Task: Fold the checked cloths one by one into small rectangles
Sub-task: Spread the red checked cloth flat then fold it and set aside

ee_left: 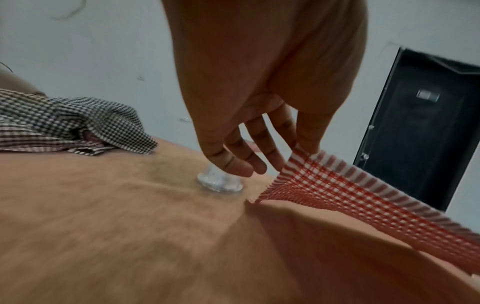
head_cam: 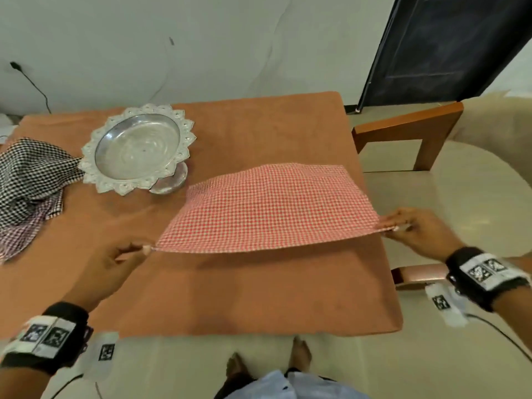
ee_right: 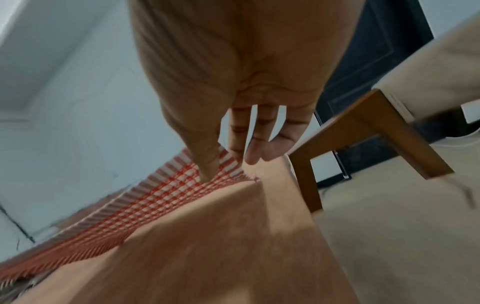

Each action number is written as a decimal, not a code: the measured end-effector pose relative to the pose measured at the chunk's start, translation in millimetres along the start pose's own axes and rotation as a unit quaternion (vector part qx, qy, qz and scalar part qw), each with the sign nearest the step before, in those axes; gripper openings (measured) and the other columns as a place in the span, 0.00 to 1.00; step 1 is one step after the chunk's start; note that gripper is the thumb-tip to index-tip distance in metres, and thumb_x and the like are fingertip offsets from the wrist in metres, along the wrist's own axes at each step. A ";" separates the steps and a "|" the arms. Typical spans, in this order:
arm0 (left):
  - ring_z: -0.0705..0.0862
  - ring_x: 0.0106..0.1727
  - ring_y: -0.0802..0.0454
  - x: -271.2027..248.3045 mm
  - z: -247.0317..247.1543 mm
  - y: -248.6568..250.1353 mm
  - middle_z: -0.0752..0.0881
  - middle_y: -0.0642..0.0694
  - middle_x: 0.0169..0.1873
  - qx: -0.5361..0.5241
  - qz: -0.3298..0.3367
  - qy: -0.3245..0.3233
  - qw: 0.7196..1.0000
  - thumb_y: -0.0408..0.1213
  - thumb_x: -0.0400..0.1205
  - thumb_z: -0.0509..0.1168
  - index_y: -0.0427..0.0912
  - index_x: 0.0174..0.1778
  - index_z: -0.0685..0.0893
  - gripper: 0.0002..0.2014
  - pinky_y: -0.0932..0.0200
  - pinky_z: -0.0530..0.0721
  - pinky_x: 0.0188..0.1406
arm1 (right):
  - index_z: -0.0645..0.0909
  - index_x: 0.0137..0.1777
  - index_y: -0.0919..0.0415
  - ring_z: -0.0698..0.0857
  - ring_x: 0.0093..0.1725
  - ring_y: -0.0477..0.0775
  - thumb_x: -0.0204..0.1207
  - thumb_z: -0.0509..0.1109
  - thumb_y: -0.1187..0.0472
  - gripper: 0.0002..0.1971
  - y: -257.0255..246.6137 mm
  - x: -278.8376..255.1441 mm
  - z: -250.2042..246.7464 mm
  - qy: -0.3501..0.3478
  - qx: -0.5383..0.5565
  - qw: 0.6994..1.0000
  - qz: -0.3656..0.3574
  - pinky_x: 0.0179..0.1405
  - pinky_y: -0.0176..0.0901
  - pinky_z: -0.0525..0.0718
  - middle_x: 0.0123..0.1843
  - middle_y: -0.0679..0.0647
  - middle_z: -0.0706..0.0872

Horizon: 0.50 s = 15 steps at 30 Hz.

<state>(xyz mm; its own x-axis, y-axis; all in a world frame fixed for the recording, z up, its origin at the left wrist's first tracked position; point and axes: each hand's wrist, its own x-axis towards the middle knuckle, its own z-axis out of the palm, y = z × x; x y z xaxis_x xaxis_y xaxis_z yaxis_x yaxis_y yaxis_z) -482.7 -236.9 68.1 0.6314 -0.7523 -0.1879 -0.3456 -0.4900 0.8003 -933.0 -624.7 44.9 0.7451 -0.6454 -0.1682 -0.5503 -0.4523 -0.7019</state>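
Note:
A red-and-white checked cloth (head_cam: 267,208) is stretched over the right half of the brown-covered table (head_cam: 230,298), its near edge lifted off the surface. My left hand (head_cam: 115,263) pinches the cloth's near left corner (ee_left: 298,162) between thumb and finger. My right hand (head_cam: 414,228) pinches the near right corner (ee_right: 221,170) at the table's right edge. A crumpled black-and-white checked cloth (head_cam: 28,174) lies at the table's far left on top of a pale pink checked one (head_cam: 20,234).
A silver footed tray (head_cam: 138,148) with a scalloped rim stands at the back left, beside the crumpled cloths. A wooden chair frame (head_cam: 408,131) with cream cushions sits to the right. A dark door (head_cam: 449,44) is behind it. My feet show below the table's front edge.

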 end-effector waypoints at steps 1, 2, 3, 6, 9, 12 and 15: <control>0.87 0.48 0.61 -5.1 5.7 -13.0 0.92 0.49 0.48 0.027 0.000 -0.012 1.000 0.30 0.82 0.70 0.45 0.49 0.91 0.07 0.70 0.83 0.48 | 0.90 0.50 0.40 0.83 0.48 0.30 0.73 0.79 0.69 0.19 11.4 -6.8 16.4 -0.010 -0.009 1.000 0.004 0.44 0.22 0.76 0.46 0.31 0.88; 0.87 0.48 0.64 -10.9 10.8 -27.3 0.92 0.49 0.49 0.052 0.000 -0.020 0.998 0.30 0.81 0.71 0.46 0.48 0.91 0.07 0.73 0.82 0.46 | 0.89 0.50 0.37 0.83 0.48 0.29 0.72 0.78 0.71 0.23 22.3 -14.3 33.0 -0.020 -0.024 0.999 0.006 0.44 0.20 0.75 0.46 0.30 0.87; 0.87 0.48 0.67 -15.5 15.2 -39.4 0.91 0.49 0.49 0.078 0.001 -0.025 0.997 0.30 0.80 0.72 0.47 0.47 0.91 0.07 0.74 0.82 0.43 | 0.88 0.50 0.34 0.83 0.48 0.28 0.71 0.78 0.72 0.26 30.8 -21.7 47.7 -0.024 -0.040 0.999 0.004 0.45 0.20 0.76 0.47 0.28 0.86; 0.84 0.48 0.72 -29.8 26.9 -71.8 0.90 0.52 0.49 0.159 0.006 -0.045 0.986 0.31 0.77 0.75 0.51 0.46 0.92 0.09 0.74 0.80 0.37 | 0.87 0.52 0.35 0.85 0.50 0.42 0.69 0.78 0.74 0.27 40.6 -46.6 82.1 -0.011 -0.077 0.997 -0.005 0.52 0.42 0.84 0.52 0.32 0.84; 0.84 0.47 0.68 -44.8 29.8 -95.2 0.89 0.56 0.48 0.168 -0.016 -0.039 0.985 0.31 0.76 0.77 0.58 0.45 0.91 0.13 0.67 0.81 0.35 | 0.92 0.51 0.46 0.87 0.51 0.55 0.66 0.79 0.77 0.23 39.9 -75.7 105.5 0.008 -0.091 0.996 0.022 0.52 0.56 0.87 0.53 0.44 0.86; 0.84 0.47 0.63 -53.1 28.0 -113.0 0.88 0.58 0.47 0.192 -0.017 -0.073 0.979 0.31 0.76 0.77 0.57 0.47 0.92 0.13 0.68 0.79 0.35 | 0.92 0.52 0.46 0.85 0.50 0.57 0.66 0.81 0.74 0.22 46.0 -99.4 123.0 0.017 -0.120 0.992 0.041 0.48 0.55 0.86 0.55 0.41 0.84; 0.85 0.44 0.56 -55.0 31.0 -123.1 0.87 0.57 0.45 0.242 -0.021 -0.115 0.963 0.32 0.75 0.78 0.58 0.47 0.92 0.13 0.63 0.77 0.38 | 0.91 0.55 0.42 0.85 0.53 0.56 0.69 0.81 0.64 0.18 51.6 -111.2 134.5 0.003 -0.133 0.990 0.057 0.48 0.55 0.87 0.59 0.43 0.86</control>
<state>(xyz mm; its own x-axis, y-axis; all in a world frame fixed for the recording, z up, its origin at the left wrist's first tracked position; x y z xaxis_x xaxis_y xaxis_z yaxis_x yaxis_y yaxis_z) -496.4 -148.9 -37.7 0.5001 -0.7781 -0.3800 -0.6422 -0.6277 0.4401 -993.5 -493.4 -65.6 0.6709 -0.7045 -0.2315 -0.7107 -0.5218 -0.4719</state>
